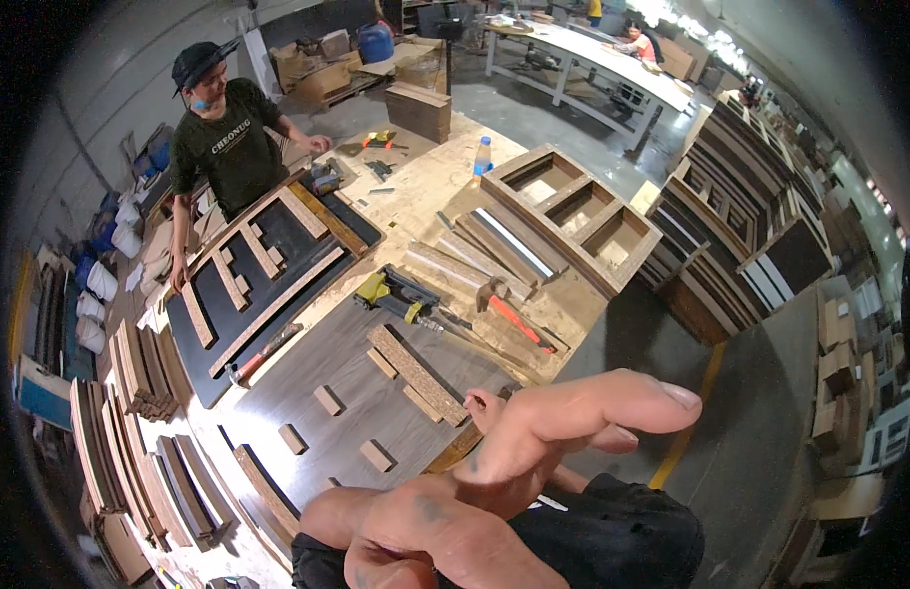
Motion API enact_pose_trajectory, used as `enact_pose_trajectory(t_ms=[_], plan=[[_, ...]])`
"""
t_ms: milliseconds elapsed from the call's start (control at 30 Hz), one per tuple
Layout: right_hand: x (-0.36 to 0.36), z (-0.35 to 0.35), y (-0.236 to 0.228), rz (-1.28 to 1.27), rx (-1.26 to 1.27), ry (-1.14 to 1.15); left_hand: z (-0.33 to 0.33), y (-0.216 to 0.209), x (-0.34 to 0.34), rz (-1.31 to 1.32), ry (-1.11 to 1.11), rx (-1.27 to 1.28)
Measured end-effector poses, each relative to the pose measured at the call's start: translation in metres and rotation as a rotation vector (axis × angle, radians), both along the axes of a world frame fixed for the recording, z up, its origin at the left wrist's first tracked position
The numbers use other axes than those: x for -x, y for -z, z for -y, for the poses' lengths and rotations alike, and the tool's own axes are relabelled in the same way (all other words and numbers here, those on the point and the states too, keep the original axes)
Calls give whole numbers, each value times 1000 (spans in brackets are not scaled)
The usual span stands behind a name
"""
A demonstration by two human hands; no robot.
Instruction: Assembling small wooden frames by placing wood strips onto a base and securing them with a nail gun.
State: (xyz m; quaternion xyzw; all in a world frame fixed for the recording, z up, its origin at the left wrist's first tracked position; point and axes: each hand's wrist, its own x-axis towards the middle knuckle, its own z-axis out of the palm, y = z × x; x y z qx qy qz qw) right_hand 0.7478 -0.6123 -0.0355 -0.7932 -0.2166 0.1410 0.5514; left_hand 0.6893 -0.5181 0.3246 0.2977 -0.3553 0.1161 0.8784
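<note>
Close to the camera, my left hand [445, 501] is raised, with at least one finger stretched toward the right and nothing seen in it. It covers much of the lower middle. Behind it, partly hidden, a small part of what looks like my right hand [486, 408] shows at the near edge of a grey wood-grain panel [347, 432]. On this panel lie a long chipboard strip [421, 378], a shorter strip beside it and several small wooden blocks [328, 400]. Beyond the panel rests a yellow-green nail gun [386, 292]. A claw hammer [514, 319] with a red-orange handle lies to its right.
Across the table a co-worker [234, 147] touches strips on a black panel [268, 294]. A second hammer [264, 355] lies nearby. A three-opening wooden frame [573, 211], loose strips [475, 255] and a bottle [482, 157] stand right. Board stacks [146, 373] line the left.
</note>
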Motion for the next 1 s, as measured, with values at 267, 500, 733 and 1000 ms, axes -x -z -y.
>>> enact_pose_trajectory(t_ms=[267,500,733,1000], plan=[[18,1,-43,-68,-234,250,16,-28,10,-245,-151,-22],[0,12,-106,-88,-165,-21,-8,-13,-14,165,91,-105],[-4,16,22,-58,183,106,-3,-34,8,135,-34,-183],[1,12,25,-87,89,218,25,-53,22,-134,-127,-180]])
